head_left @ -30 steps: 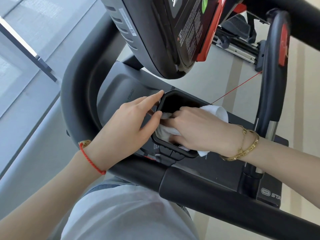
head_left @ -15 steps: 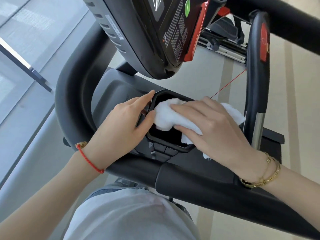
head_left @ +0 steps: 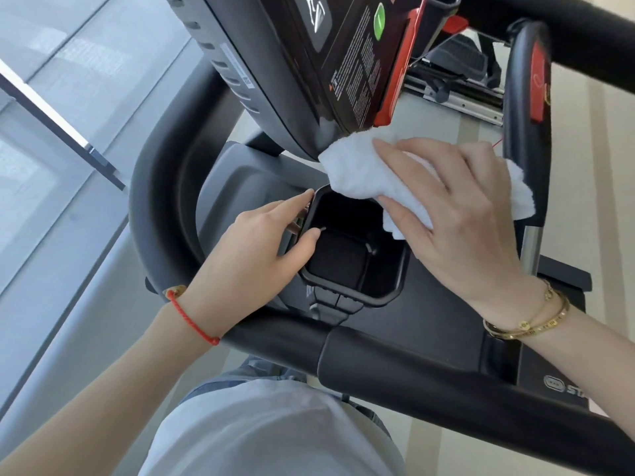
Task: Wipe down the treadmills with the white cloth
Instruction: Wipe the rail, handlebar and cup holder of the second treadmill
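Lifted clear of the cup holder [head_left: 354, 255] since a second ago: white cloth [head_left: 364, 170] and right hand [head_left: 460, 214], up toward twelve o'clock, against the lower edge of the console [head_left: 309, 63].

Nearest, at six o'clock: pale shirt, then the black front handrail [head_left: 429, 369] crossing from nine toward four.

Just past the rail, at nine o'clock of the cup holder: left hand [head_left: 254, 255], red cord at the wrist, thumb hooked over the rim, forefinger stretched along the outer edge, nothing held. Grip loose and apart, steadying only.

Beyond, at one to two o'clock of the cup holder: right hand laid flat over the cloth, fingers spread and near straight, gold bangles at the wrist. Pressing rather than clamping; cloth bunched beneath, one tail hanging at three o'clock by the upright side handle [head_left: 525, 132], front edge touching the console's underside beside the red trim.

Farthest, at twelve: console face with its green dot and small print, other gym gear beyond.

Risks, as a judgement: cloth slipping from under a flat palm and dropping into the cup holder or to the floor, for want of a pinch; loose tail snagging on the side handle; a hard press landing on console buttons; underside and far rail left unwiped.
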A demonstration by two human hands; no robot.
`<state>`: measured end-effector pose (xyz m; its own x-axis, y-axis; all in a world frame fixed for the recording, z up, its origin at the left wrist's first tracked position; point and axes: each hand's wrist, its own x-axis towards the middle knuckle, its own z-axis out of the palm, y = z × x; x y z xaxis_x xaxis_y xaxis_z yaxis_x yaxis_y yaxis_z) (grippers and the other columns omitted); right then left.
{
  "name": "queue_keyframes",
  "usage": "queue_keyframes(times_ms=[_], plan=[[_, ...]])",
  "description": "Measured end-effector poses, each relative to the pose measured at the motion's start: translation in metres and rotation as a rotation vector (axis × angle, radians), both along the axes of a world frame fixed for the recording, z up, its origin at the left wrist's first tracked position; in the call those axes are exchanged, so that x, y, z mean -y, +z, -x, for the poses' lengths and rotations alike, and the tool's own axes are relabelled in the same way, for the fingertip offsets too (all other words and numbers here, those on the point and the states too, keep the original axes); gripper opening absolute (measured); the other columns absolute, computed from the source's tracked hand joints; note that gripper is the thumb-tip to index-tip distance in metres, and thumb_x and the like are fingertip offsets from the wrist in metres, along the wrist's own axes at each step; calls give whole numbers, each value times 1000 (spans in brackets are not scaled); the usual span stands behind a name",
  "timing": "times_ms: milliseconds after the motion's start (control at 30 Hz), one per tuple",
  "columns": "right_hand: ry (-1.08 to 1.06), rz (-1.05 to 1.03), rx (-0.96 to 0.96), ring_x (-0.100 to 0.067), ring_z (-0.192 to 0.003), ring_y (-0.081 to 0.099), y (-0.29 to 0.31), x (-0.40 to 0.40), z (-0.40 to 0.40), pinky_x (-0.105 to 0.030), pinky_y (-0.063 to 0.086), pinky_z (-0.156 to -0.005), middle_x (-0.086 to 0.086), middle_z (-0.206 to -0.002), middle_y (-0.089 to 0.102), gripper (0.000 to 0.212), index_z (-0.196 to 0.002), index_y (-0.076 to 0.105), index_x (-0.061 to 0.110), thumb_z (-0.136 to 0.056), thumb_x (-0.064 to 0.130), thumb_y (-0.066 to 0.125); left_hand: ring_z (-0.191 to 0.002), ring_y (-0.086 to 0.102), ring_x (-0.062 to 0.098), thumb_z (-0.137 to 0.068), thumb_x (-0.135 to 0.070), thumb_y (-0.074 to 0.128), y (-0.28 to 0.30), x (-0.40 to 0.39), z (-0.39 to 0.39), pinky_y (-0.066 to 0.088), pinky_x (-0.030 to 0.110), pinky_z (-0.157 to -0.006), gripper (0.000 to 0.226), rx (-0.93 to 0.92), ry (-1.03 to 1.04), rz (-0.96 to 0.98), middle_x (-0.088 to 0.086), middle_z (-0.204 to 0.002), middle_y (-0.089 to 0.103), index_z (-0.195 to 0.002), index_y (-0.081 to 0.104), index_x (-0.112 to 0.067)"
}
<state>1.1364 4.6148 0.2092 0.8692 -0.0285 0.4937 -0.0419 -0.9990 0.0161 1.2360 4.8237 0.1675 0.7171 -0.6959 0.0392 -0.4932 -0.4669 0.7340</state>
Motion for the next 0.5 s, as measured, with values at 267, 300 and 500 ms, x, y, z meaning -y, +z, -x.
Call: queue_keyframes(times_ms=[267, 300, 500], plan=[[28, -571, -589, -14, -111, 50, -15, 1, -20, -29, 38, -87, 8, -126, 53, 51, -147, 32, 40, -98, 53, 38, -97, 62, 5, -93, -42, 54, 0, 1, -1, 49, 18, -88, 55, -1, -19, -2, -10, -107, 67, -145, 50, -24], [30, -556, -595, -14, -108, 53, -13, -1, -27, -32, 41, -86, 8, -123, 55, 48, -145, 35, 39, -99, 52, 39, -95, 62, 4, -94, -42, 55, -1, 1, -1, 48, 17, -87, 52, 6, -25, 5, -8, -106, 68, -144, 52, -24], [-10, -513, -642, -17, -97, 54, -13, 4, -15, -30, 32, -74, 6, -115, 55, 44, -142, 36, 37, -99, 49, 40, -94, 64, 6, -94, -38, 60, -4, 1, -2, 42, 4, -88, 50, 36, -14, -9, -5, -106, 70, -140, 56, -21]])
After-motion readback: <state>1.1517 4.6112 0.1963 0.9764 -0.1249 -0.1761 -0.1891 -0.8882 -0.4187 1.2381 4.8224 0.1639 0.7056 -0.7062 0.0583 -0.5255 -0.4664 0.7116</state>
